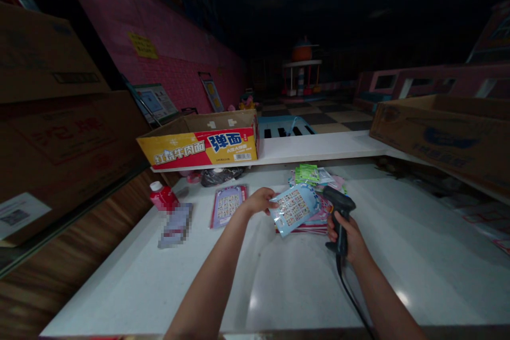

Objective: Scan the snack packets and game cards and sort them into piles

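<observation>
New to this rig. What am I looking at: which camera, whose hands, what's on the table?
There is no robot here. One camera, worn on a person's head, looks forward and down, so both forearms reach in from the bottom edge. The left hand holds a flat, light-blue glossy packet by its edge. The right hand grips a black handheld scanner with a cable.

On the glossy white table lie a purple-and-red flat packet stack, some bright green packets and a red bottle with a white cap. Behind, a red-and-yellow cardboard box stands on a raised white ledge.
</observation>
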Demonstrator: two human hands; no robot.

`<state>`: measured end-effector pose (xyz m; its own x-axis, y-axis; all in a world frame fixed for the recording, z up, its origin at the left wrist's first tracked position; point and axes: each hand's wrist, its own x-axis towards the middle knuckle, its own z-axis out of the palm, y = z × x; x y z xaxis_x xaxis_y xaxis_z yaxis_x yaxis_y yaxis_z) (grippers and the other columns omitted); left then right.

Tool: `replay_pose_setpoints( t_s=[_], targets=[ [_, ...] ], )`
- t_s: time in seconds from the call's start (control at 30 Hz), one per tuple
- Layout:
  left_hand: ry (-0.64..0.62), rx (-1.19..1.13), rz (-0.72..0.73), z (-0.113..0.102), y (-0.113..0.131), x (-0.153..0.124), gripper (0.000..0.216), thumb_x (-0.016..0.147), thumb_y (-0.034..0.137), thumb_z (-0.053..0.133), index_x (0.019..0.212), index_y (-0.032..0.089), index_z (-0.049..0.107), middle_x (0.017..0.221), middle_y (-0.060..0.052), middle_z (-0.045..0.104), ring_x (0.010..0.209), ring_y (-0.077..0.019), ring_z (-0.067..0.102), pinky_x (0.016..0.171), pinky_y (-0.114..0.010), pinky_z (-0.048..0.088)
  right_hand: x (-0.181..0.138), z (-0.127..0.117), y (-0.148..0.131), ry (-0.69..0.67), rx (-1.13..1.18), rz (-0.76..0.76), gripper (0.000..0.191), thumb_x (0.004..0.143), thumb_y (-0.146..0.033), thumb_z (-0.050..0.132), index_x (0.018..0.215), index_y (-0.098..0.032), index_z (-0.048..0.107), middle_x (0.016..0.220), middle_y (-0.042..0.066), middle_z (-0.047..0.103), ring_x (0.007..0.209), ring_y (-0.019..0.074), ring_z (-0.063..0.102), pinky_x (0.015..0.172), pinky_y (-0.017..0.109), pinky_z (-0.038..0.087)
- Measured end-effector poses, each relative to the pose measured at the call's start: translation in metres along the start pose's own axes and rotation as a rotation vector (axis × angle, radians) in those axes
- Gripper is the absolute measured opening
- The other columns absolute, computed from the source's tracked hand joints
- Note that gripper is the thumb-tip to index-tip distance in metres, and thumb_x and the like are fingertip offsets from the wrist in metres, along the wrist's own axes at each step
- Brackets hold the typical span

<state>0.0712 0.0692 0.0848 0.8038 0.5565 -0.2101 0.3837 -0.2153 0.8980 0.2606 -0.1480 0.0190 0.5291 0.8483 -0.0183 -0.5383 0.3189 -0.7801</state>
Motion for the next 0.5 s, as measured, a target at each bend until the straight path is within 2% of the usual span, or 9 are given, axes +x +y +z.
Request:
replay_pose_setpoints(
  t_s=[0.07, 0.17, 0.3, 0.4, 0.5],
  targets=[
    [0.058, -0.168, 0.047, -0.002, -0.007, -0.008, 0.042, 0.055, 0.042, 0.087, 0.075, 0.014, 0.063, 0.065, 0.0, 0.066, 0.057, -0.0126, 0.061, 0.05, -0.022, 0.051, -0.001, 0.001, 0.0, -0.001, -0.007, 0.002, 0.039, 0.065, -0.046, 0.085, 0.074, -0.02, 0.057, 0.056, -0.005, 0.056, 0.037, 0.006, 0.044, 0.033, 0.017, 0.037],
    [0.214, -0.355, 0.15, 0.002, -0.018, -0.017, 0.047, 0.056, 0.043, 0.088, 0.079, 0.014, 0.06, 0.072, -0.002, 0.069, 0.064, -0.0134, 0.065, 0.056, -0.023, 0.055, -0.001, 0.0, -0.001, -0.013, -0.026, 0.009, 0.04, 0.065, -0.047, 0.084, 0.073, -0.02, 0.056, 0.057, -0.005, 0.056, 0.038, 0.0063, 0.045, 0.034, 0.018, 0.038],
    [0.432, -0.552, 0.289, 0.019, -0.038, -0.014, 0.055, 0.055, 0.039, 0.089, 0.09, 0.015, 0.055, 0.092, -0.007, 0.073, 0.081, -0.0197, 0.07, 0.07, -0.033, 0.06, -0.001, -0.002, 0.0, -0.027, -0.036, 0.027, 0.038, 0.068, -0.047, 0.083, 0.072, -0.02, 0.056, 0.058, -0.005, 0.056, 0.038, 0.0061, 0.045, 0.034, 0.018, 0.038],
    [0.658, -0.61, 0.352, 0.035, -0.058, -0.004, 0.056, 0.059, 0.044, 0.086, 0.094, 0.017, 0.05, 0.101, -0.009, 0.072, 0.09, -0.0238, 0.071, 0.073, -0.038, 0.061, -0.001, -0.003, 0.002, -0.05, -0.057, 0.041, 0.035, 0.07, -0.045, 0.082, 0.082, -0.021, 0.06, 0.058, -0.005, 0.057, 0.039, 0.0069, 0.047, 0.035, 0.018, 0.038],
    [0.791, -0.626, 0.407, 0.048, -0.076, 0.005, 0.055, 0.065, 0.048, 0.081, 0.099, 0.019, 0.049, 0.105, -0.01, 0.07, 0.094, -0.0244, 0.07, 0.076, -0.039, 0.061, -0.005, 0.001, 0.004, -0.091, -0.12, 0.061, 0.038, 0.073, -0.046, 0.08, 0.096, -0.021, 0.062, 0.059, -0.005, 0.058, 0.038, 0.0073, 0.047, 0.035, 0.019, 0.038]
  ],
)
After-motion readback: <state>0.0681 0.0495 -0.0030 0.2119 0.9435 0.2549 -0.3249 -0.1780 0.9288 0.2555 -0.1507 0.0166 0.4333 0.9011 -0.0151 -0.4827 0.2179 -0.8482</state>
